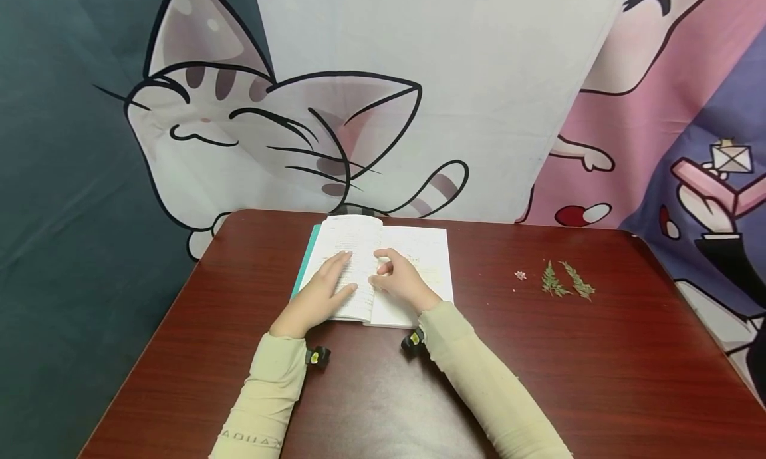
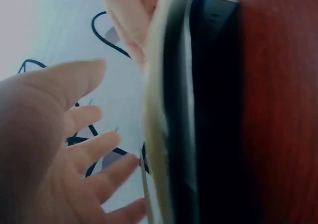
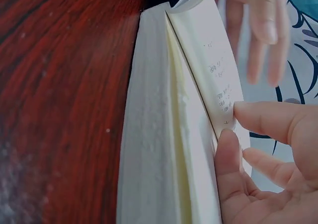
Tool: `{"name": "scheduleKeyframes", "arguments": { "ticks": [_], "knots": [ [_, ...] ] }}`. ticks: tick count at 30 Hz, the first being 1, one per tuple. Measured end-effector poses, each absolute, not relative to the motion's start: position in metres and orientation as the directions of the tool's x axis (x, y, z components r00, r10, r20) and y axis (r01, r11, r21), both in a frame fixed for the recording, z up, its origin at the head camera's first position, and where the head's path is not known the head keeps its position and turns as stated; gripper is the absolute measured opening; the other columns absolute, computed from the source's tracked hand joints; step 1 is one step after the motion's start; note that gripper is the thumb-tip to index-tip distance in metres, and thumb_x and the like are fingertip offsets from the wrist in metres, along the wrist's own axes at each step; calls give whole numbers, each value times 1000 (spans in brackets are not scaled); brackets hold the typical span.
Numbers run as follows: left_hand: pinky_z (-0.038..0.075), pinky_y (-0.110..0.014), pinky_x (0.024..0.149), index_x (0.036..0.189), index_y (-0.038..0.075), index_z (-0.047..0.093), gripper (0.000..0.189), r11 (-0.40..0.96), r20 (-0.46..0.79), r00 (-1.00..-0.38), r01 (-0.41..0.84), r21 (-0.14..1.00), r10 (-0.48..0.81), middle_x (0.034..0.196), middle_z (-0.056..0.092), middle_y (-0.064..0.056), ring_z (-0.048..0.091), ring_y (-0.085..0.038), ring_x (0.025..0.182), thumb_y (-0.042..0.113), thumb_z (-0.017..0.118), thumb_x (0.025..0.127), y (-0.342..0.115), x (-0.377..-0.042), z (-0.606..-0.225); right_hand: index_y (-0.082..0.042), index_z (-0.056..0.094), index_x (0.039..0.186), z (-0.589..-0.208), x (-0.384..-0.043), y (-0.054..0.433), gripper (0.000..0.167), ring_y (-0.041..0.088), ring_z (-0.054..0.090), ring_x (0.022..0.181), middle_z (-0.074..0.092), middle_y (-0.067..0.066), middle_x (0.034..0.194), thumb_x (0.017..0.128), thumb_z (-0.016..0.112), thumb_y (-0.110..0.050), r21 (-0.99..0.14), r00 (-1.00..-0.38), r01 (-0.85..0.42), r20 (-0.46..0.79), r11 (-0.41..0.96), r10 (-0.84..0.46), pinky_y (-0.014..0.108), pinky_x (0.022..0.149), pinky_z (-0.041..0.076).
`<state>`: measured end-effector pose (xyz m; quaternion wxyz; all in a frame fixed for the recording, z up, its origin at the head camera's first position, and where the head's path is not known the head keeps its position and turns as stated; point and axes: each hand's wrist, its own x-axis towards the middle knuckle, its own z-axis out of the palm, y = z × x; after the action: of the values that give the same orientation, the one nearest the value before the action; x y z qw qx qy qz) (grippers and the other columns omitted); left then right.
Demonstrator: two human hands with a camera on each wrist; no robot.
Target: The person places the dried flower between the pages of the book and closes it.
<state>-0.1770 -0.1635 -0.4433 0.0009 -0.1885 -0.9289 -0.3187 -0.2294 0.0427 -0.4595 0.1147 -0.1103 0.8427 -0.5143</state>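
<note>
An open book (image 1: 419,246) with a teal cover edge lies on the table, its left pages arching up toward the gutter. Over the left page, my left hand (image 1: 320,299) spreads its fingers, thumb apart, holding nothing. The left wrist view shows this hand (image 2: 74,149) beside the curved page edges. My right hand (image 1: 403,283) is at the gutter, thumb and index finger bent toward it with tips apart. In the right wrist view, the right hand (image 3: 268,159) has its index fingertip against the printed page and its thumb by the fold; nothing shows between them.
Two green fern-like sprigs, a left sprig (image 1: 552,281) and a right sprig (image 1: 578,281), lie on the brown table (image 1: 509,366) right of the book. A small pale pink flower (image 1: 520,275) lies beside them. Behind the table hangs a cartoon-cat cloth (image 1: 491,66).
</note>
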Motion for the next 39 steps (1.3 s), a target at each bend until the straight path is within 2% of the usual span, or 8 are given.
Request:
{"name": "scheduleKeyframes", "arguments": {
  "ticks": [6,10,17,22,25,31,36,39],
  "knots": [
    [18,-68,116,160,0,25,79,772,-73,-914,292,565,399,165,19,-24,16,-47,151,39,62,101,-163,-176,-449,-4,52,145,-462,-229,45,59,13,60,67,60,8,94,90,72,-4,-904,-945,-71,-74,421,-320,23,60,48],
    [14,-73,114,161,3,22,83,805,-150,-907,262,532,395,167,15,-22,10,-47,152,44,62,100,-163,-174,-450,-6,53,145,-463,-228,49,58,15,61,75,63,9,101,89,70,-5,-909,-935,-73,-81,410,-346,24,64,48],
    [8,-74,114,162,6,20,82,819,-190,-905,234,525,380,168,12,-20,6,-45,153,44,59,101,-163,-172,-451,1,56,140,-456,-229,71,48,19,67,92,66,18,119,93,63,-1,-965,-877,30,-150,260,-456,33,80,59],
    [6,-72,115,163,7,20,82,821,-193,-906,230,522,376,168,13,-18,5,-43,154,46,59,101,-162,-173,-452,7,57,134,-445,-230,95,42,17,64,83,67,27,116,92,59,4,-983,-867,70,-143,168,-477,29,74,58],
    [6,-72,115,162,7,21,83,817,-191,-905,232,528,381,168,13,-18,5,-43,154,47,60,101,-162,-172,-453,10,57,132,-439,-230,111,40,19,65,79,65,31,113,92,59,6,-985,-885,13,-92,173,-456,29,70,58],
    [4,-71,116,163,10,18,83,826,-211,-902,226,516,378,169,10,-15,3,-40,155,47,59,101,-162,-171,-454,13,61,121,-429,-222,144,29,31,68,77,66,27,100,95,63,3,-949,-933,-165,61,269,-356,39,69,60],
    [4,-72,116,163,9,19,83,822,-202,-904,226,523,377,169,12,-17,3,-41,154,46,59,101,-163,-170,-452,1,70,112,-421,-215,171,18,26,65,83,70,13,94,95,68,-5,-811,-959,-260,153,524,-239,32,71,53],
    [4,-71,116,163,9,20,82,823,-199,-906,225,522,374,169,12,-16,3,-41,155,46,60,101,-164,-170,-451,-4,71,110,-418,-213,188,16,26,66,88,72,11,97,95,69,-9,-748,-964,-262,175,610,-200,38,76,52]
  ]
}}
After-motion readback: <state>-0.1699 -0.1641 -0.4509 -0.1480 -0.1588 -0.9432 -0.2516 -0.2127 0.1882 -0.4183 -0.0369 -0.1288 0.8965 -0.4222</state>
